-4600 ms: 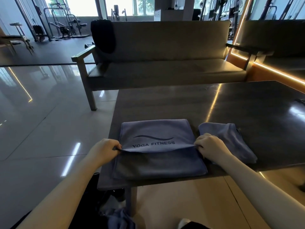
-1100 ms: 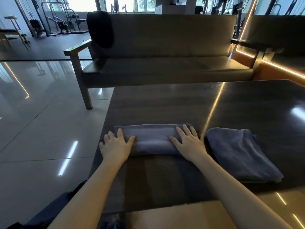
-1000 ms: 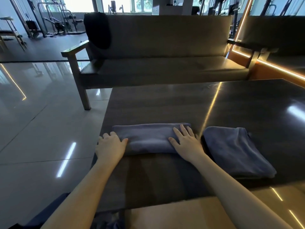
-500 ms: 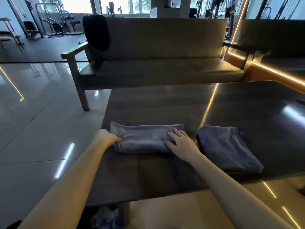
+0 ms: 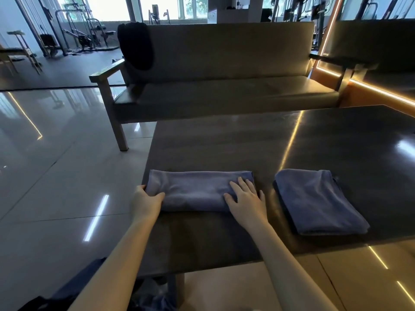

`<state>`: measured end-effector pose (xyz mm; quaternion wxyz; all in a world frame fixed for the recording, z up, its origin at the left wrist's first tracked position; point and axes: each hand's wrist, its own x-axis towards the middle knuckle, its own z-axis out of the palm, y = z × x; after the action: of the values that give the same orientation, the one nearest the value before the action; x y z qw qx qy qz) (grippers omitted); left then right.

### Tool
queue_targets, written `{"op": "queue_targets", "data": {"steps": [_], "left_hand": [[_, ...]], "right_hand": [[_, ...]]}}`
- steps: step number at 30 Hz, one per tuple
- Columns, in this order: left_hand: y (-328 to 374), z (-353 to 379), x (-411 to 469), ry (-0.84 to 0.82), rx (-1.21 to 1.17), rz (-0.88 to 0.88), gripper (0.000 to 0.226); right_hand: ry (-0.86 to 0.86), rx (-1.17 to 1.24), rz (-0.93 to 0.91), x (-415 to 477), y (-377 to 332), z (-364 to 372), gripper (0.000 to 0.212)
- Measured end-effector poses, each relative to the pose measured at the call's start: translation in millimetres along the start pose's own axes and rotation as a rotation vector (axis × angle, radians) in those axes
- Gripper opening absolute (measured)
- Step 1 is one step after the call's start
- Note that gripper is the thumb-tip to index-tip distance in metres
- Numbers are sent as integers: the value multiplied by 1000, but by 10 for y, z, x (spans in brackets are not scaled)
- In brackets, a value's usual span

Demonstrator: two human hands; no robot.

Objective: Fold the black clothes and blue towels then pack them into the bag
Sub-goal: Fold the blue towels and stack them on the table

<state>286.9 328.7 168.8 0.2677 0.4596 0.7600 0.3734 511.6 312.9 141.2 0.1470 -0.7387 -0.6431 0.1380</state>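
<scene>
A blue towel [image 5: 197, 189], folded into a long narrow strip, lies near the front left corner of the dark table [image 5: 224, 142]. My left hand [image 5: 146, 202] grips its left end, thumb on top and fingers tucked under. My right hand [image 5: 246, 198] lies flat on its right end, fingers straight. A second blue towel [image 5: 314, 200], folded, rests on the table to the right, apart from both hands. A black garment [image 5: 135, 44] hangs over the left end of the sofa back. A dark bag [image 5: 74, 290] sits on the floor below the table's left edge, mostly hidden by my left arm.
A long sofa [image 5: 224, 86] with wooden arms stands just behind the table. Glossy tiled floor [image 5: 56, 176] stretches to the left. Gym machines [image 5: 78, 34] stand far back left. Some blue cloth [image 5: 155, 299] shows under the table's front edge.
The wide towel with the printed logo has been folded into a narrow strip. In the last second my left hand went from lying flat on it to gripping its left end.
</scene>
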Motion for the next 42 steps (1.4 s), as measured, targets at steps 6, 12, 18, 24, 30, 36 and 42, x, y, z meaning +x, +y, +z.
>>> {"op": "queue_targets", "data": {"steps": [6, 12, 18, 24, 30, 36, 42], "left_hand": [[-133, 77, -18, 86, -54, 24, 44], [-215, 133, -217, 166, -83, 155, 38], [-158, 157, -187, 184, -90, 174, 46], [44, 228, -219, 168, -264, 144, 68], [170, 457, -331, 105, -211, 422, 28], [279, 715, -509, 54, -106, 651, 22], [368, 864, -617, -18, -40, 928, 20]], "right_hand": [[12, -19, -33, 15, 28, 5, 54], [96, 22, -26, -39, 110, 57, 53], [86, 46, 16, -31, 187, 41, 53], [92, 70, 12, -18, 172, 40, 51], [217, 117, -64, -40, 151, -4, 32], [217, 502, -60, -15, -126, -161, 40], [9, 1016, 144, 135, -148, -283, 45]]}}
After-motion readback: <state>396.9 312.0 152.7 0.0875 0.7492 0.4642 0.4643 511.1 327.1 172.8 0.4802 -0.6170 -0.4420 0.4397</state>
